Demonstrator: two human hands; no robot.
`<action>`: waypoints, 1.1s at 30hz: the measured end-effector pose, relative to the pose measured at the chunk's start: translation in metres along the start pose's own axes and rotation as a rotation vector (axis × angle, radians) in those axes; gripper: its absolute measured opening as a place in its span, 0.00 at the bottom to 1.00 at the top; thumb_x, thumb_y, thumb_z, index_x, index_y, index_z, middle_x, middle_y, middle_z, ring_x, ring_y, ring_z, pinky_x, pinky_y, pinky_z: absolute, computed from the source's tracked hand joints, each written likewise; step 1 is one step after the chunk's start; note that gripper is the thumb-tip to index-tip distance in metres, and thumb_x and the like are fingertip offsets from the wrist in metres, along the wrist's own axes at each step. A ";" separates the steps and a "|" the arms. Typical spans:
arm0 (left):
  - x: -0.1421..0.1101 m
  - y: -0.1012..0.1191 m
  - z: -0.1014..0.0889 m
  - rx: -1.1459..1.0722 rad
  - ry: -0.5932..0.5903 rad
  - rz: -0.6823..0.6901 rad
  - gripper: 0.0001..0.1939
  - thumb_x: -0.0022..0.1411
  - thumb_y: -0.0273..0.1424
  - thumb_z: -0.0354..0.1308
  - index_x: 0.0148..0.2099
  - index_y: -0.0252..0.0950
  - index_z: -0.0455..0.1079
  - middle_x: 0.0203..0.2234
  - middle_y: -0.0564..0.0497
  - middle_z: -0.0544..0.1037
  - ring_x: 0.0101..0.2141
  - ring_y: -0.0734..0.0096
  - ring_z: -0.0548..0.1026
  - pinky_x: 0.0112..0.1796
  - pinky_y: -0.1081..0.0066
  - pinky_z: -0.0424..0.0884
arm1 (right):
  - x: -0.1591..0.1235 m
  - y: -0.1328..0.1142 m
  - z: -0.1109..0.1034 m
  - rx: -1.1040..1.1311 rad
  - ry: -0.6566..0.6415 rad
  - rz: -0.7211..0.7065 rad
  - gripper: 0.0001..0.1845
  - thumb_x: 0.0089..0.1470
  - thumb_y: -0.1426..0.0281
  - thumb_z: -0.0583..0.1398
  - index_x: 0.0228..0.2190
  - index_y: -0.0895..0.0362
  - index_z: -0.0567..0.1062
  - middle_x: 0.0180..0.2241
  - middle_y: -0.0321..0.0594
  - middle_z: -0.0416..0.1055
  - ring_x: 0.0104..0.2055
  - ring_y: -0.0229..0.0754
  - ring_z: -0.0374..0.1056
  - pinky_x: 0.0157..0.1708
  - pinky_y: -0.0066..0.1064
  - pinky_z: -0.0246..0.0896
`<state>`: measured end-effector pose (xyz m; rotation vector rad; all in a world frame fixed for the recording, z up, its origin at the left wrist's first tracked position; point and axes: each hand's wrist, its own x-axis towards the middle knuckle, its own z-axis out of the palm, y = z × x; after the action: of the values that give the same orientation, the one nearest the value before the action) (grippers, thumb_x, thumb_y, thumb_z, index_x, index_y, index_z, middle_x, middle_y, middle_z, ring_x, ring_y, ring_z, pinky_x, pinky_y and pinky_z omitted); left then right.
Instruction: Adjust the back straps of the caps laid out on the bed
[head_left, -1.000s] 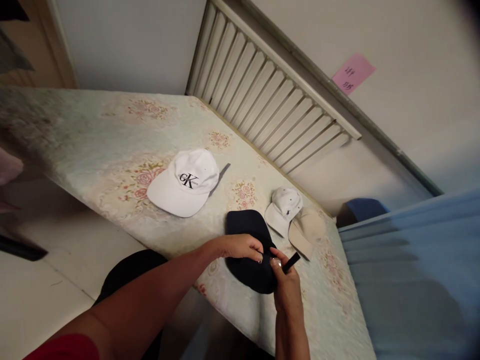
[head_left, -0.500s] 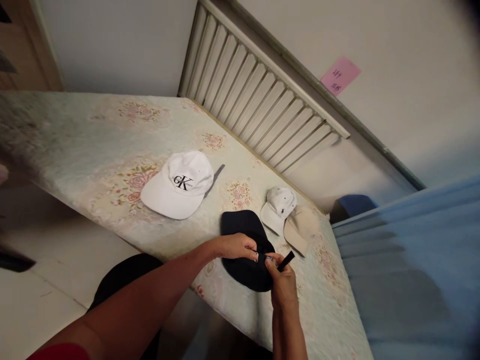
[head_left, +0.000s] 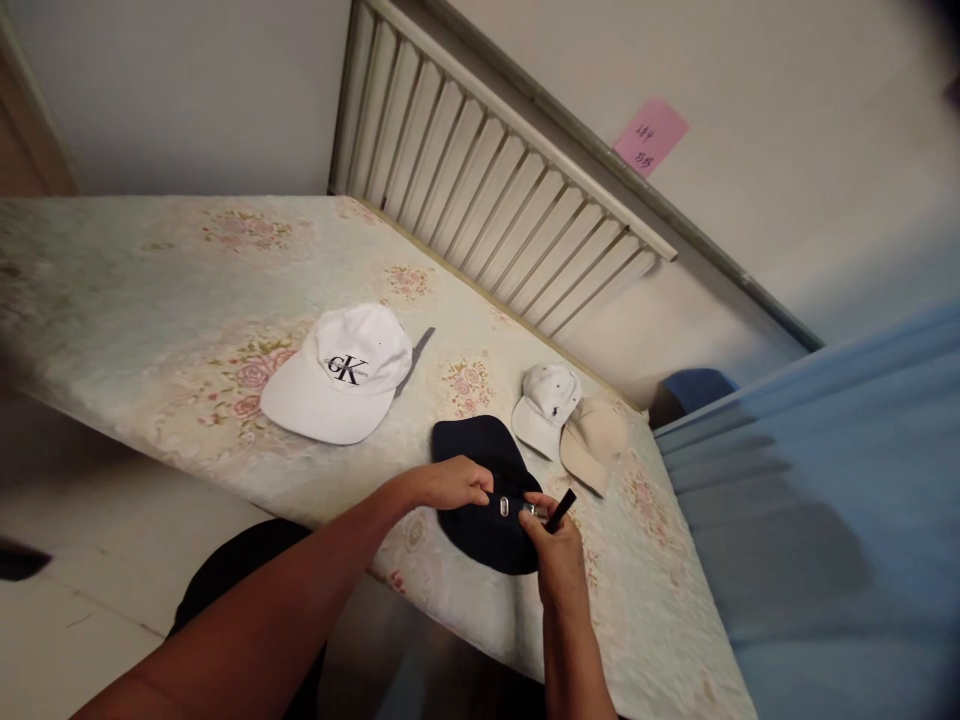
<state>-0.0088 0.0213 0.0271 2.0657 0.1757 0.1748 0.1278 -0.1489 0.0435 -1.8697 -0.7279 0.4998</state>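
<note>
A black baseball cap point(head_left: 480, 450) is held low over the near side of the flower-patterned table cover, with its back strap turned toward me. My left hand point(head_left: 459, 482) is closed on the strap, thumb and fingers pinched together left of a small silver metal loop point(head_left: 504, 507). On the strap's other side, my right hand point(head_left: 553, 530) pinches a silver buckle point(head_left: 534, 511). From that hand a loose black strap end point(head_left: 561, 510) sticks out up and to the right. The cap's inside is mostly hidden.
A white cap with black letters point(head_left: 341, 375) lies to the left. At the right, a smaller white cap point(head_left: 547, 405) touches a beige cap point(head_left: 592, 445). A cream radiator point(head_left: 480, 170) runs behind the table, a blue curtain point(head_left: 795, 520) hangs at the right, and a dark stool point(head_left: 232, 570) stands below.
My left fingers have drawn back leftward, so the silver loop now shows uncovered. The buckle in my right hand is also more visible. The whole view has shifted slightly.
</note>
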 end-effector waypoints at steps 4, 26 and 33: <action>0.000 0.004 0.001 0.027 0.003 0.000 0.05 0.56 0.28 0.53 0.32 0.35 0.69 0.22 0.57 0.68 0.27 0.76 0.65 0.28 0.77 0.57 | -0.002 -0.009 0.004 -0.079 -0.012 -0.034 0.22 0.37 0.66 0.66 0.38 0.56 0.76 0.28 0.34 0.70 0.30 0.39 0.65 0.33 0.30 0.60; 0.001 0.002 0.008 -0.054 -0.038 0.053 0.13 0.60 0.39 0.51 0.30 0.34 0.65 0.24 0.56 0.66 0.28 0.76 0.63 0.29 0.75 0.57 | 0.002 -0.006 0.003 0.098 -0.081 -0.002 0.15 0.40 0.68 0.63 0.35 0.56 0.76 0.25 0.32 0.68 0.27 0.37 0.61 0.29 0.28 0.55; 0.006 0.002 0.017 -0.006 -0.044 0.065 0.09 0.59 0.35 0.51 0.30 0.34 0.66 0.23 0.56 0.67 0.28 0.75 0.64 0.29 0.75 0.56 | -0.006 -0.022 0.014 -0.022 -0.131 -0.080 0.15 0.38 0.71 0.62 0.34 0.55 0.75 0.26 0.30 0.67 0.28 0.36 0.59 0.30 0.28 0.55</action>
<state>0.0003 0.0071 0.0215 2.0687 0.0809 0.1699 0.1089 -0.1367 0.0584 -1.8335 -0.8948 0.5684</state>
